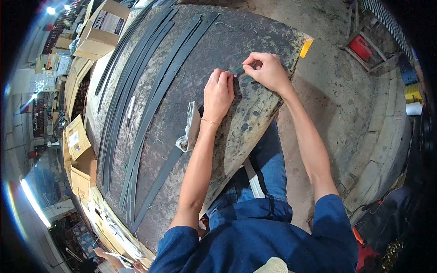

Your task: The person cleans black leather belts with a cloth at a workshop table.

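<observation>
Both my hands are over the near right part of a dark, stained table (200, 50). My left hand (219, 94) has its fingers pressed together at a tiny item too small to make out. Just to its right, my right hand (267, 70) pinches something small and green (237, 69), perhaps thread, which shows between the two hands. Beside my left forearm lies a folded grey cloth (189, 129), over the end of a dark strip (157, 184). Long dark strips (159, 91) lie side by side farther left.
A white pen (130, 109) lies among the strips. Cardboard boxes (98, 34) stand along the far left edge, with an open one (82, 170) lower down. Yellow tape (306, 48) marks the table's right corner. A red item (359, 47) sits in a frame on the floor.
</observation>
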Tool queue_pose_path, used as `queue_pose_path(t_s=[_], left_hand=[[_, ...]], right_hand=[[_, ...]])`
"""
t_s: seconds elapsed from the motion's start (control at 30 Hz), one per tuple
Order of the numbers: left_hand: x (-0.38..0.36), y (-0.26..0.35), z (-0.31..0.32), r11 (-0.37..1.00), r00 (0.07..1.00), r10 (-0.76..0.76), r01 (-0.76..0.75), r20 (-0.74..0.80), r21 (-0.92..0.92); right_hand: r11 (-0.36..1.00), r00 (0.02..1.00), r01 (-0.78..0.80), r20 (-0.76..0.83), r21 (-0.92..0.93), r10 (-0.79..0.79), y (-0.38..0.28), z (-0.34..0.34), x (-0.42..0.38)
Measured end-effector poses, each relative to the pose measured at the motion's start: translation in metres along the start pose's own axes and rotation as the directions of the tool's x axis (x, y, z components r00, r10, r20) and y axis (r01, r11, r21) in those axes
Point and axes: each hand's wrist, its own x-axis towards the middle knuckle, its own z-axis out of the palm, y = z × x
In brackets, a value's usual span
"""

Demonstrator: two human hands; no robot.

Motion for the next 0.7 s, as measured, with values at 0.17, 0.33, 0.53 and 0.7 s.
queue_pose_path(t_s=[0.17,0.33,0.53,0.7], left_hand=[[0.0,0.002,0.0,1.0,1.0,0.012,-0.011,-0.012,0.002],[-0.001,0.0,0.0,1.0,1.0,0.002,-0.003,-0.015,-0.014],[-0.001,-0.001,-0.001,0.995,0.995,-0.071,0.067,-0.065,-0.068],[-0.002,-0.01,0.0,0.971,0.969,-0.194,0.168,-0.15,-0.17]], right_hand=[[1.0,1.0,0.018,-0.007,0.013,-0.017,-0.003,0.0,0.001],[0.997,0.998,0.056,0.01,-0.052,-0.056,-0.003,-0.001,0.001],[0.999,0.999,-0.048,-0.003,0.018,0.049,-0.003,-0.003,0.0],[1.0,1.0,-0.027,0.001,0.006,0.027,-0.002,-0.002,0.0]])
